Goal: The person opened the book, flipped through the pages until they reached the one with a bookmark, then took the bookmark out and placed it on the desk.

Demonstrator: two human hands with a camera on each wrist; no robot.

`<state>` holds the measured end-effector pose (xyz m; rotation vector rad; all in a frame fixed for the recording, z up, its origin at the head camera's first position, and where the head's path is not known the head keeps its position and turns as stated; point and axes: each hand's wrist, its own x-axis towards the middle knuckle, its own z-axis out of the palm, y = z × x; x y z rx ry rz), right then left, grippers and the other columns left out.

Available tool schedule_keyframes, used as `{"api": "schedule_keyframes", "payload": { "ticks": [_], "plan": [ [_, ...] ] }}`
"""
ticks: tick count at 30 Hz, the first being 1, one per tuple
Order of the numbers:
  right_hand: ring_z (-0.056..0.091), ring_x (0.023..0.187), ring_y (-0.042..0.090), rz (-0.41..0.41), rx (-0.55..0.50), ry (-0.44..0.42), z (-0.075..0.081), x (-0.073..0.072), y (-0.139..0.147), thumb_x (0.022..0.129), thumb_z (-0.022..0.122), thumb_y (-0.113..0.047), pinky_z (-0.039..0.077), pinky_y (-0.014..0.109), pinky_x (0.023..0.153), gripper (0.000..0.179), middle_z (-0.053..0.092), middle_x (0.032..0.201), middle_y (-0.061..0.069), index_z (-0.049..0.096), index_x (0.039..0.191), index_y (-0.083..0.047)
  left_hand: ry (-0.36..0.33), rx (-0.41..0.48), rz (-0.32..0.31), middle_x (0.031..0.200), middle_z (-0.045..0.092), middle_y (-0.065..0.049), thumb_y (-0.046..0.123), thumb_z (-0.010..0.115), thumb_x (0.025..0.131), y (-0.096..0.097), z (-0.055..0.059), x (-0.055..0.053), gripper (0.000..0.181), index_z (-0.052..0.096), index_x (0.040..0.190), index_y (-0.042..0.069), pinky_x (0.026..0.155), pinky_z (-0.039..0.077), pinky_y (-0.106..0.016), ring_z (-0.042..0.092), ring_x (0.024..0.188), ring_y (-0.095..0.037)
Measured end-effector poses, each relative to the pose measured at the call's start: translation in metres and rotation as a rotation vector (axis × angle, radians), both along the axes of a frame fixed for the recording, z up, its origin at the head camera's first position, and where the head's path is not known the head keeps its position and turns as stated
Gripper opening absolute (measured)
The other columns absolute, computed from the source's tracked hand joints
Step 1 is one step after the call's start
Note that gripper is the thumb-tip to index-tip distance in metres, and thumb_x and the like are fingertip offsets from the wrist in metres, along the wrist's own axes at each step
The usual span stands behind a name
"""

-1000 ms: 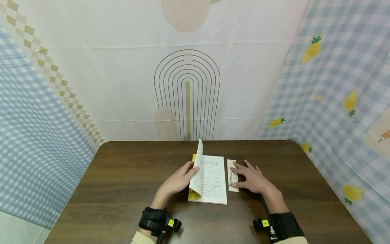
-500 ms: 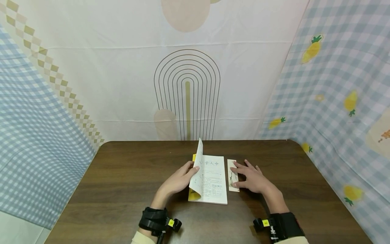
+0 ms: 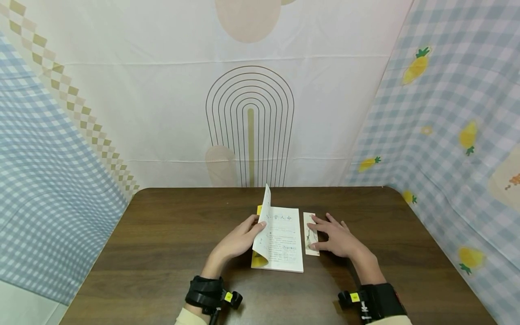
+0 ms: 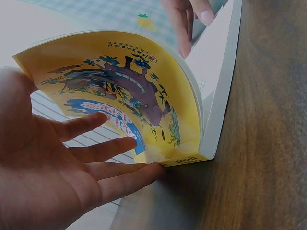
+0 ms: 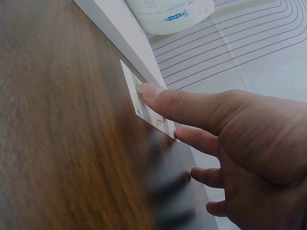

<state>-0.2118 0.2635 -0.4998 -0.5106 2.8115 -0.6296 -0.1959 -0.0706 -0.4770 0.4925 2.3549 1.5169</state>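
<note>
An open book (image 3: pixel 286 246) lies near the middle of the table, its yellow front cover (image 4: pixel 148 96) and some leaves curled up to the left. My left hand (image 3: pixel 239 237) holds this raised part, thumb on the page side and the other fingers behind the cover; the left wrist view shows those fingers stretched along the cover's picture. Just right of the book is a pale, narrow bookmark (image 3: pixel 308 235) with a branch drawing. My right hand (image 3: pixel 341 239) rests over it with spread fingers. In the right wrist view the thumb touches the bookmark (image 5: pixel 153 116), the forefinger at its edge.
The brown wooden table (image 3: pixel 162 243) reaches back to a white cloth (image 3: pixel 170 113) with printed arches. Blue checked cloths hang at both sides, the right one (image 3: pixel 438 180) printed with pineapples. Black camera straps sit on both wrists.
</note>
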Motion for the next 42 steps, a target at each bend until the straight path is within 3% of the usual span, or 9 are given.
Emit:
{"api": "schedule_keyframes", "payload": {
  "ticks": [12, 25, 31, 38, 42],
  "plan": [
    [0.017, 0.156, 0.053, 0.005, -0.021, 0.001, -0.001, -0.002, 0.002, 0.09, 0.084, -0.044, 0.008, 0.08, 0.116, 0.071, 0.039, 0.166, 0.017, 0.061, 0.15, -0.013, 0.004, -0.026, 0.018, 0.128, 0.065, -0.01, 0.053, 0.042, 0.113, 0.001, 0.0, 0.001, 0.062, 0.047, 0.152, 0.005, 0.105, 0.047, -0.052, 0.063, 0.114, -0.021],
    [0.032, 0.151, 0.053, -0.01, -0.064, 0.215, 0.004, -0.004, 0.001, 0.095, 0.081, -0.041, 0.019, 0.082, 0.111, 0.063, 0.046, 0.161, 0.02, 0.064, 0.146, -0.008, 0.053, 0.009, 0.056, 0.136, 0.063, -0.013, 0.045, 0.046, 0.113, 0.008, 0.0, 0.001, 0.057, 0.044, 0.155, 0.007, 0.105, 0.048, -0.052, 0.063, 0.116, -0.022],
    [0.037, 0.149, 0.051, 0.006, -0.047, 0.22, 0.008, -0.002, -0.002, 0.095, 0.079, -0.044, 0.022, 0.081, 0.111, 0.065, 0.052, 0.156, 0.021, 0.063, 0.146, -0.007, 0.107, 0.019, 0.077, 0.15, 0.054, -0.02, 0.041, 0.046, 0.114, 0.011, -0.001, 0.002, 0.056, 0.043, 0.156, 0.004, 0.106, 0.047, -0.054, 0.06, 0.125, -0.029],
    [0.019, 0.157, 0.05, -0.04, -0.002, 0.255, 0.01, 0.0, -0.004, 0.095, 0.07, -0.063, 0.013, 0.079, 0.116, 0.088, 0.031, 0.169, 0.022, 0.046, 0.161, -0.011, 0.1, 0.032, 0.103, 0.159, 0.046, -0.018, 0.041, 0.049, 0.113, 0.015, 0.0, 0.003, 0.058, 0.041, 0.158, 0.006, 0.111, 0.043, -0.053, 0.055, 0.133, -0.031],
    [0.012, 0.159, 0.048, -0.081, 0.03, 0.296, 0.011, 0.002, -0.005, 0.096, 0.063, -0.07, 0.009, 0.078, 0.117, 0.092, 0.025, 0.172, 0.021, 0.04, 0.164, -0.014, 0.107, 0.031, 0.106, 0.16, 0.045, -0.019, 0.041, 0.049, 0.113, 0.016, -0.001, 0.002, 0.058, 0.041, 0.157, 0.005, 0.112, 0.042, -0.055, 0.052, 0.137, -0.033]
  ]
}}
